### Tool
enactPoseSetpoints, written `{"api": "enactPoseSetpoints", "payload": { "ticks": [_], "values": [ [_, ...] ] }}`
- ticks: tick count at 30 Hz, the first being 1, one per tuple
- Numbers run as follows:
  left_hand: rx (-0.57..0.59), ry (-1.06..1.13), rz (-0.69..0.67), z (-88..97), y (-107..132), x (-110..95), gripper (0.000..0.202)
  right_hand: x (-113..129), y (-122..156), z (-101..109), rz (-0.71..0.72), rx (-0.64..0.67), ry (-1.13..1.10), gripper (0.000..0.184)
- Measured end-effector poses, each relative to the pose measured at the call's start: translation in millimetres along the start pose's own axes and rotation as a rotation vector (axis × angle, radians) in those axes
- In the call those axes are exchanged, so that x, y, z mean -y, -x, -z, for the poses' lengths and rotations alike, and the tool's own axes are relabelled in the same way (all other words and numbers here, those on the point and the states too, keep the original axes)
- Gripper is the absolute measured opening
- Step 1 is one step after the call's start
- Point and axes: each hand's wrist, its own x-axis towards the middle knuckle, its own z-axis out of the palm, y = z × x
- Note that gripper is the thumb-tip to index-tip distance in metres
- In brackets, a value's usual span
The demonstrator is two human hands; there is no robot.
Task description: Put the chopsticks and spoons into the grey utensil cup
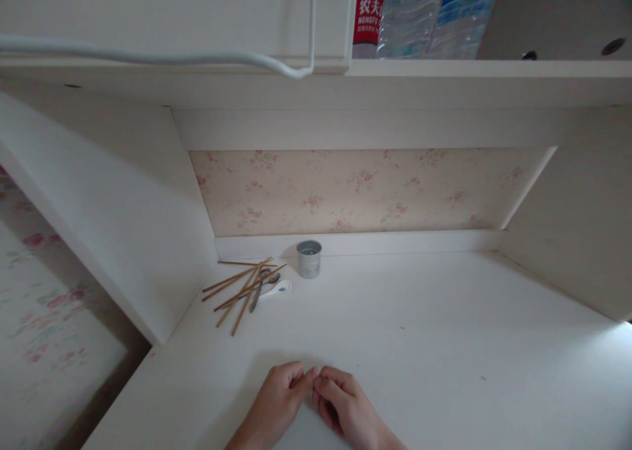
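The person's left hand (282, 394) and right hand (348, 400) meet low over the white tabletop (419, 305), fingers curled in loosely, thumbs and fingertips touching one another. I cannot tell whether anything small is tucked inside.

Ahead of the left hand and off to its left lies a loose heap of chopsticks (250, 288). Most have their long axis running from near left to far right; one at the back lies almost crosswise to the hands. Metal spoons (274, 279) are mixed in, bowls away from the hands and handles slanting back to the near left. A white spoon (282, 287) with a blue mark points its broad end to the right, on the heap's right side. Sticks cross over the spoons and partly cover them.

Straight beyond the joined hands, right of the heap and apart from it, stands a metal cup (310, 266), upright, mouth up, with small holes low in its side; its grey inner wall shows, the bottom less plainly.

High above and beyond the right hand, plastic bottles (412, 22) stand on a shelf (444, 68). A white cable (148, 54) hangs above and left of the left hand.
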Motion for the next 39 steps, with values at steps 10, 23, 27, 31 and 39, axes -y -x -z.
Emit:
{"api": "enactPoseSetpoints", "payload": {
  "ticks": [10,23,27,31,39],
  "values": [
    [-0.021,-0.018,-0.007,0.8,0.6,1.2,0.047,-2.5,-0.5,0.6,0.012,0.001,-0.027,0.034],
    [-0.577,-0.608,-0.254,88.2,-89.2,6.0,0.031,-8.1,-4.6,4.6,0.04,-0.039,0.064,0.025],
    [-0.534,-0.889,-0.052,117.2,-137.0,2.5,0.05,-7.7,-6.4,5.1,0.098,-0.052,0.2,0.021],
    [-0.434,-0.953,0.142,135.5,-171.0,11.6,0.068,-9.1,-7.8,6.7,0.119,-0.034,0.292,0.018],
    [-0.325,-0.861,0.281,148.4,-186.3,28.8,0.076,-13.7,-12.3,7.3,0.118,-0.043,0.314,0.018]
  ]
}}
